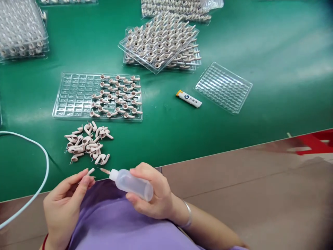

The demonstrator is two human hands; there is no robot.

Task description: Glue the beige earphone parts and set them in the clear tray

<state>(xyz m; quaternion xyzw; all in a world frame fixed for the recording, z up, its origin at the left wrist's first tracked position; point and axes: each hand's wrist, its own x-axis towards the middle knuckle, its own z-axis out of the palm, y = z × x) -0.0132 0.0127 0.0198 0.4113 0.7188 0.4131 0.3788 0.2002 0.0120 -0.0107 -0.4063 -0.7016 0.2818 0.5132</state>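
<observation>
Between the thumb and fingers of my left hand (69, 196) is a small pale earbud shell (90, 172), its stem sticking up; the rest of it is hidden by the fingers. My right hand (154, 194) is wrapped round a translucent squeeze bottle (134, 184) with a white cap, tilted so its thin needle tip (100, 168) points left, a short gap from the shell. Just beyond both hands lies a loose pile of earbud shells (85, 146), some with fine wires poking out. Behind the pile, a clear plastic tray (75, 93) holds rows of shells in its right part.
Stacked trays full of shells (158, 41) stand at the back, with more stacked trays (22, 29) at far left. A white lighter (191, 100) and a clear tray (223, 86) lie to the right on the green table (161, 139). A white cable (47, 166) loops at left.
</observation>
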